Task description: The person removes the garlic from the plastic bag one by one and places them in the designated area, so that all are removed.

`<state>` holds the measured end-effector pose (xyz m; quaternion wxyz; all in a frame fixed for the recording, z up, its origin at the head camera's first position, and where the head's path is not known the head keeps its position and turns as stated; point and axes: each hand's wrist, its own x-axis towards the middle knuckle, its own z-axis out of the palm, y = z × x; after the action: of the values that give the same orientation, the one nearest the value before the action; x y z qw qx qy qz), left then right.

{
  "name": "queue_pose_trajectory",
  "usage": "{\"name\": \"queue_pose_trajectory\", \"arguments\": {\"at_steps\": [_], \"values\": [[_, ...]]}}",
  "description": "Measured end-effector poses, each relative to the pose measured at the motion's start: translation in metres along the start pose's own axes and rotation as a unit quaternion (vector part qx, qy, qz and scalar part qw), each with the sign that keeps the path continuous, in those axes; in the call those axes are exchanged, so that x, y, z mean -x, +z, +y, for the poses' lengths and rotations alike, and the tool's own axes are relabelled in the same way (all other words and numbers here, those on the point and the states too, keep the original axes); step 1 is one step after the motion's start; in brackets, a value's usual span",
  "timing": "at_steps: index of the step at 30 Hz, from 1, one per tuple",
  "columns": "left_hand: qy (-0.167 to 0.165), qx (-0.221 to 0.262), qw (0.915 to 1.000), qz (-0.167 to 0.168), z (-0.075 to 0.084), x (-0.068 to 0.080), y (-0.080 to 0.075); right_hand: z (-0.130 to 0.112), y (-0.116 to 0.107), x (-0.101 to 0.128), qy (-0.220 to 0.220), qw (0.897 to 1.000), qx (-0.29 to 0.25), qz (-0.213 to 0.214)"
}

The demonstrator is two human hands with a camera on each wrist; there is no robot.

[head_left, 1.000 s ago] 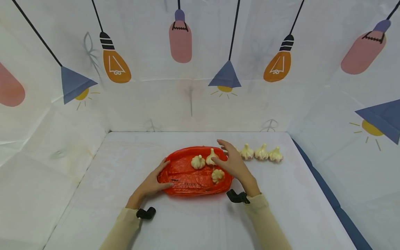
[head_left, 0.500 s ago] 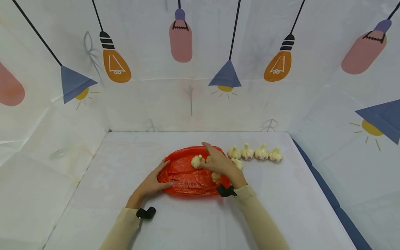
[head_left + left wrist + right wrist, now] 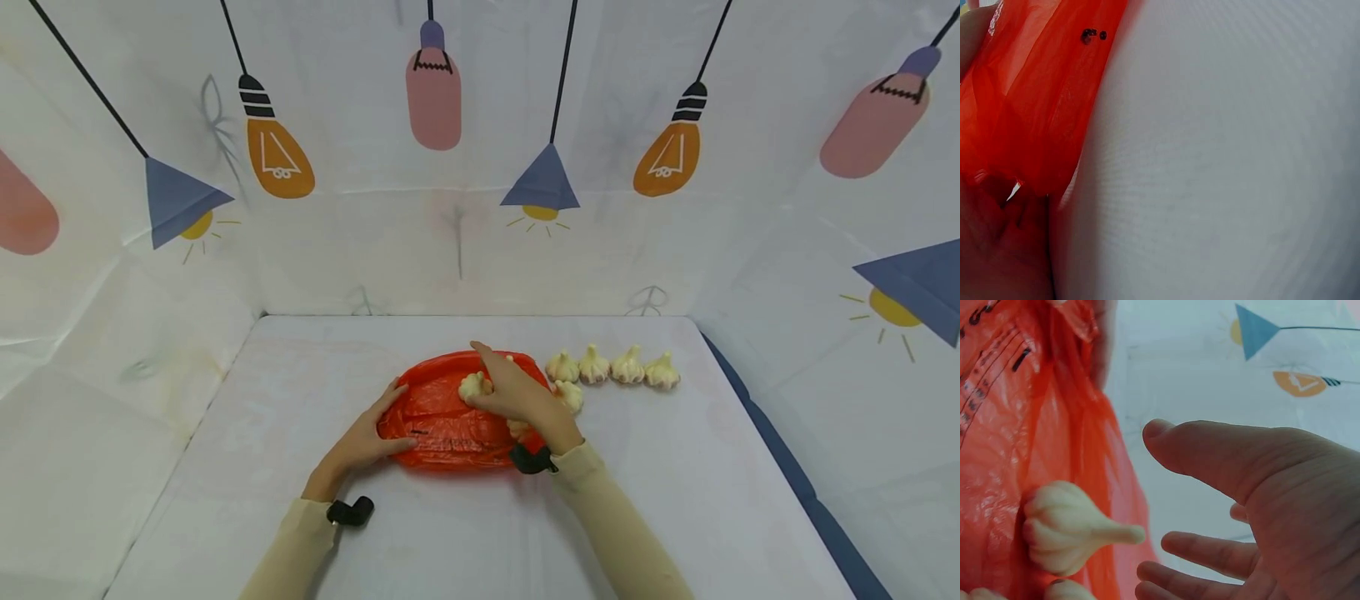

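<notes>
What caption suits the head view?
Left hand rests on an orange bag; right hand reaches over garlic bulbs.

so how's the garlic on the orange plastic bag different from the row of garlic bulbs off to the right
The pale garlic bulb on the orange plastic bag lies on its side, stem sideways in the right wrist view; the row of four garlic bulbs stands stem up on the white table. The bag bulb sits by the right hand, whose fingers look relaxed; the row is untouched. The left hand presses the bag. All are pale whole bulbs.
</notes>
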<state>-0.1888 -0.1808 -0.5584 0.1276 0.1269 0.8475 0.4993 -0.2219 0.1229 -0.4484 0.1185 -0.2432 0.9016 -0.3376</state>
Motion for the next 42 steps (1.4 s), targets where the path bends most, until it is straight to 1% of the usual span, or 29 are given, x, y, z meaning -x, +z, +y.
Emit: {"name": "queue_pose_trajectory", "arguments": {"at_steps": [5,11,16,18,22,26,30,32,35,42], "values": [[0.002,-0.006,1.0,0.001,-0.001,0.001,0.0,-0.002,-0.001,-0.002,0.013,1.0,-0.015,-0.005],[0.009,-0.005,0.9999,0.003,-0.001,0.002,0.0,0.01,0.007,-0.01,0.027,0.999,-0.031,0.003],[0.006,-0.006,1.0,0.003,0.001,0.001,-0.001,0.019,0.018,-0.015,0.038,0.999,-0.028,-0.008],[0.004,-0.008,1.0,0.002,0.002,0.001,-0.001,0.021,0.021,-0.017,0.033,0.999,-0.03,-0.015],[0.012,-0.008,0.9999,0.003,0.002,0.001,-0.001,0.023,0.025,-0.023,0.002,0.999,-0.026,-0.022],[0.021,-0.007,0.9997,0.003,0.001,0.0,-0.001,0.024,0.028,-0.03,-0.023,0.999,-0.009,-0.04],[0.022,-0.009,0.9997,0.003,0.0,0.001,-0.001,0.026,0.034,-0.036,-0.039,0.997,0.011,-0.06],[0.021,-0.012,0.9997,0.002,0.0,0.001,-0.001,0.028,0.037,-0.039,-0.043,0.997,0.014,-0.067],[0.02,-0.013,0.9997,0.001,0.001,0.001,-0.001,0.031,0.042,-0.041,-0.044,0.997,0.005,-0.07],[0.025,0.0,0.9997,0.005,0.0,0.0,0.0,0.036,0.047,-0.043,-0.036,0.998,-0.01,-0.055]]}}
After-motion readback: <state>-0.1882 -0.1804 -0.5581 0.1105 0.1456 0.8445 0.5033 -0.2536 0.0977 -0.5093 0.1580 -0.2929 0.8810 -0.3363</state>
